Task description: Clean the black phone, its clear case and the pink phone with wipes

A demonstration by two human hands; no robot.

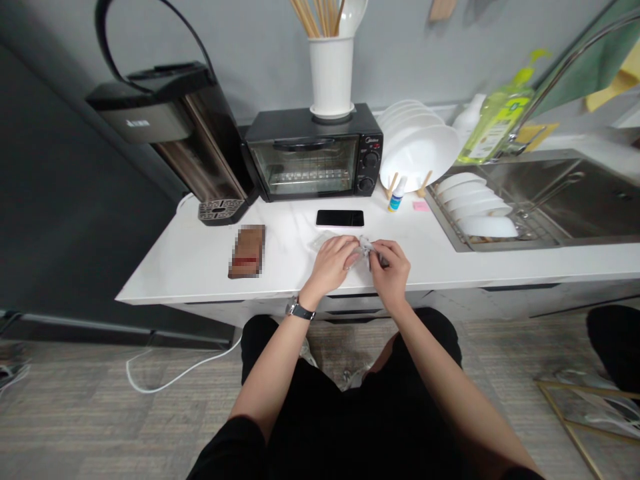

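You get one clean read: "Midea", pale lettering with a round logo, top of the control panel on the black, boxy, glass-doored toaster oven (309, 163). Markings by its round black knobs (371, 159): too small for you. White mark on the tall black-and-bronze dispenser (200, 133), labels on the yellow-green pump bottle (500, 123) and little white-and-blue spray bottle (397, 195): too blurred.

Right of the hands (393, 272) the counter (430, 257) offers passage toward the sink (545, 244), while phone (341, 218) and oven (310, 163) block ahead
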